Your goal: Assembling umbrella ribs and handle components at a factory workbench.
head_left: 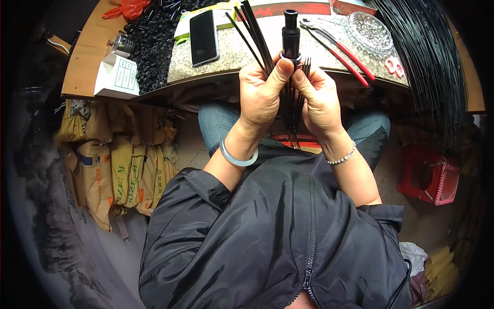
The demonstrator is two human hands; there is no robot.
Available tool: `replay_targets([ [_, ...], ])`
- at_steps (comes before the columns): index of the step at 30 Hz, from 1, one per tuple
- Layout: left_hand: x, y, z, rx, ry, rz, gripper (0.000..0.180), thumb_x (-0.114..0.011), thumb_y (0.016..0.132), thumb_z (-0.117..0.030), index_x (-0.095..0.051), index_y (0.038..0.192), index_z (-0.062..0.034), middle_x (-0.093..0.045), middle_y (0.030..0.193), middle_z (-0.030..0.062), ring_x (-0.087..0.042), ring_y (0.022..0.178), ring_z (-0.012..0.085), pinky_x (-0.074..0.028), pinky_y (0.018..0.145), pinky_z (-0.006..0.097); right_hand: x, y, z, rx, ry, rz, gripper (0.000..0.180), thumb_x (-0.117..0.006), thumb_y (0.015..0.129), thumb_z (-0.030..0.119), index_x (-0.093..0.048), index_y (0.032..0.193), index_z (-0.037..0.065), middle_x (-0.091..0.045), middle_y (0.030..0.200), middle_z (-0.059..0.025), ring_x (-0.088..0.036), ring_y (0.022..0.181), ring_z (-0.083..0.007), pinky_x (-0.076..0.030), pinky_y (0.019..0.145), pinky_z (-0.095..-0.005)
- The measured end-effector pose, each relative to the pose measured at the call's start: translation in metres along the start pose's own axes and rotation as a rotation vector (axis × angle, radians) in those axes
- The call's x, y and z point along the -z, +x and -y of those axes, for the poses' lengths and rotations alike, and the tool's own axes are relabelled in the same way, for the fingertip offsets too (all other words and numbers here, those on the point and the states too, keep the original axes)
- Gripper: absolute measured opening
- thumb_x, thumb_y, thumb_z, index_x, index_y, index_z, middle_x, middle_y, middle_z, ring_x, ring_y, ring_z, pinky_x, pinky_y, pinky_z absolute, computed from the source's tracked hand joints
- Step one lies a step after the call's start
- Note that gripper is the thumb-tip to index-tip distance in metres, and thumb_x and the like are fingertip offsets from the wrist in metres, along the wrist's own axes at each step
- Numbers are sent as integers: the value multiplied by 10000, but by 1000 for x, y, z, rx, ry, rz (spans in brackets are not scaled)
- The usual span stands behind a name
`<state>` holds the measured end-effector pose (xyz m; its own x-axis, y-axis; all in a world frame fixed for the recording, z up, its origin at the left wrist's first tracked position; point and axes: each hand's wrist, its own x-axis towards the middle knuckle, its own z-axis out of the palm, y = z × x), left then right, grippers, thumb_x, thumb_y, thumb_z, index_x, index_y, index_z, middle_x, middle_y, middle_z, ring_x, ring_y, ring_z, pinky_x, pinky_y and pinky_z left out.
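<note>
I see the left hand (260, 95) and right hand (320, 100) clamped on thin, straight black rods (263, 49) below a glossy black stepped cylinder (291, 40), near the speckled stone tabletop (178, 64). Gathering seems partial: some rods splay left.

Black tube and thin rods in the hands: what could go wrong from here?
1. The thin black rods splay apart above the left hand; some might slip loose.
2. The black tube stands up by the two thumbs; it might tip if the grip eases.
3. The red-handled pliers reach the table's front edge near the right hand; a knock could drop them.
</note>
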<state>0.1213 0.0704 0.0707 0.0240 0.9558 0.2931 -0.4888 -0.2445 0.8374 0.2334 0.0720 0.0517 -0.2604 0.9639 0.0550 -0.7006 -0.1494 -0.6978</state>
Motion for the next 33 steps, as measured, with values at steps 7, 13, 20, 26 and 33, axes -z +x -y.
replay_targets([
  [7,-7,-2,-11,-98,317,-89,290,-662,822,-126,-603,1065,21,-654,925,73,-601,799,109,-473,751,237,-10,-5,-3,201,-26,-19,143,-648,821,48,-591,941,-2,-634,875,-51,-585,788,-83,-480,730,-216],
  [13,-9,-2,-5,-185,271,-165,309,-690,794,-80,-587,1060,38,-647,832,32,-584,723,69,-480,651,204,-1,-10,-9,252,10,3,172,-652,812,31,-607,970,-20,-647,899,-72,-596,785,-94,-491,720,-228],
  [20,-6,-1,-3,-195,195,-106,243,-683,809,-120,-624,990,31,-636,836,11,-550,716,53,-457,618,193,0,-3,3,26,-67,8,124,-634,833,54,-621,938,-11,-630,839,-19,-573,741,-62,-481,700,-201],
  [26,-14,-2,-1,-260,190,-157,239,-691,793,-78,-609,996,16,-662,873,62,-600,780,92,-480,718,219,-2,-6,-1,198,-52,0,85,-646,808,4,-599,879,3,-623,889,-41,-583,792,-82,-485,744,-213],
  [33,-6,-3,0,-171,180,-72,343,-656,821,-138,-565,1104,32,-630,1034,117,-632,840,162,-510,773,275,2,-5,7,78,-86,24,114,-656,813,48,-622,915,10,-638,867,-40,-579,763,-79,-483,706,-213],
])
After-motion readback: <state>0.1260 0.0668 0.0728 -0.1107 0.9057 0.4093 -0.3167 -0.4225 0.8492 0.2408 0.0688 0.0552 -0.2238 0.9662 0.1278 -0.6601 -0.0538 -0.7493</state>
